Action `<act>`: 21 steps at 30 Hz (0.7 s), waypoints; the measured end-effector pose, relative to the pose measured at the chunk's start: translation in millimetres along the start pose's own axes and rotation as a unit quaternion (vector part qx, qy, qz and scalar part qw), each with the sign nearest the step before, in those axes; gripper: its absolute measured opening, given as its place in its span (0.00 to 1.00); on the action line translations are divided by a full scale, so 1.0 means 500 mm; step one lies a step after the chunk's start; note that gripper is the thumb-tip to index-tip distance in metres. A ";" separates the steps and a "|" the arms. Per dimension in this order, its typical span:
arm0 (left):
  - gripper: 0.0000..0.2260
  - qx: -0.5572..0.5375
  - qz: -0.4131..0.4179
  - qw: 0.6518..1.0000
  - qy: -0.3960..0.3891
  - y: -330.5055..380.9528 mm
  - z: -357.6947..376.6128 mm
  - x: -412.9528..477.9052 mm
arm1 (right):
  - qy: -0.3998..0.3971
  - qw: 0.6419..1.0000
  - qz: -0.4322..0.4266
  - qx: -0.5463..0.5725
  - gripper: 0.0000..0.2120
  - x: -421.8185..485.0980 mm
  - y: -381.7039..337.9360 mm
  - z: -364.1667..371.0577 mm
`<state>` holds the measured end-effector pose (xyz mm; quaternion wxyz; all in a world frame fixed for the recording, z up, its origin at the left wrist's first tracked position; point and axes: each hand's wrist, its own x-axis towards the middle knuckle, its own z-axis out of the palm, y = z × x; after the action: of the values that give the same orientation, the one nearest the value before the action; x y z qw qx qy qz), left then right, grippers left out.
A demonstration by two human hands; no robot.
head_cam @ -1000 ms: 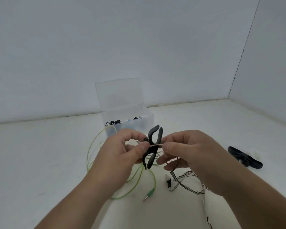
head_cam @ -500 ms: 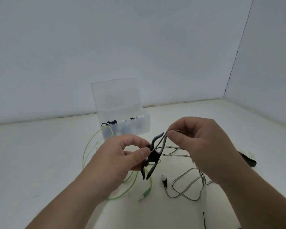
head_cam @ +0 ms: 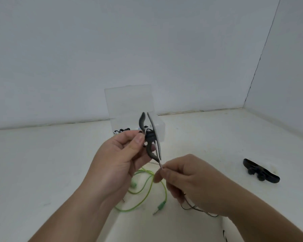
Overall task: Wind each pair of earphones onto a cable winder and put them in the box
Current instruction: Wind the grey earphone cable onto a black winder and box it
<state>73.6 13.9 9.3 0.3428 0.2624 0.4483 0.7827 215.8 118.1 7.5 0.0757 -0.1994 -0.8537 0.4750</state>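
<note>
Left hand [head_cam: 119, 158]: raised above the table [head_cam: 42, 172], thumb and fingers pinching the black cable winder [head_cam: 150, 137] at its middle. The winder stands roughly upright.

Right hand [head_cam: 187, 180]: at 5 o'clock of the winder, thumb and forefinger pinching the thin black-and-white earphone cable [head_cam: 159, 164]. The cable runs taut from the winder's lower end to my fingertips, and its slack trails out beneath this hand onto the table.

Green earphones [head_cam: 160, 205]: lying in loose loops on the table at 6 o'clock of the winder, partly under my hands.

Clear box [head_cam: 162, 130]: at 12 o'clock, behind the winder, lid standing open. Dark and white items lie inside, too small to identify.

Second black winder [head_cam: 261, 171]: flat on the table at 3 o'clock, well apart from both hands.
</note>
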 end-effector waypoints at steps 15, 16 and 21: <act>0.06 0.339 0.063 0.938 0.030 -0.015 -0.014 -0.003 | -0.026 0.994 -0.101 0.041 0.08 -0.027 -0.013 -0.030; 0.06 0.388 0.082 0.918 0.018 -0.018 -0.010 -0.008 | -0.015 0.993 -0.107 0.038 0.07 -0.030 -0.016 -0.032; 0.08 0.469 0.088 0.878 -0.034 -0.024 0.006 -0.020 | 0.203 0.970 -0.120 0.060 0.08 -0.034 -0.014 -0.061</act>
<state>85.8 12.1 -0.8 0.1242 0.4578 0.7259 0.4981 239.3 131.6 31.1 0.3160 -0.1830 -0.8081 0.4622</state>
